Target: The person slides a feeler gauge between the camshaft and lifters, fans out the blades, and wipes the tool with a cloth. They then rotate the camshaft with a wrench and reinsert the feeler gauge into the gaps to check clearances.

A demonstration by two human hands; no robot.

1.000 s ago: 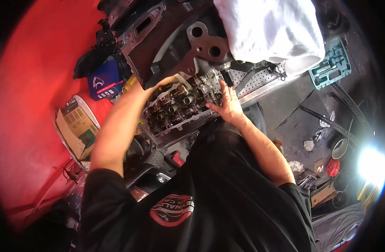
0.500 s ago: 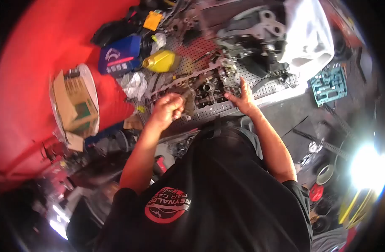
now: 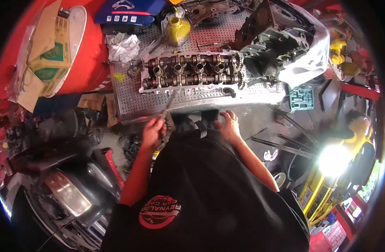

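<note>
A cylinder head with its camshafts showing lies lengthwise on a perforated metal table. My left hand is below the table's front edge, closed around a slender metal tool whose tip points up over that edge toward the head. Off to the right, my right hand hangs near my waist with its fingers loosely bent and nothing in it. Neither hand touches the cylinder head.
An engine block half under a white cover stands at the table's right end. At the back are a yellow bottle, a white rag and a blue container. A cardboard box sits on a red drum; a green tool case lies right.
Both hands have come off the cylinder head and drawn back to the table's front edge. The view has pulled away, so the whole head and table now show.
</note>
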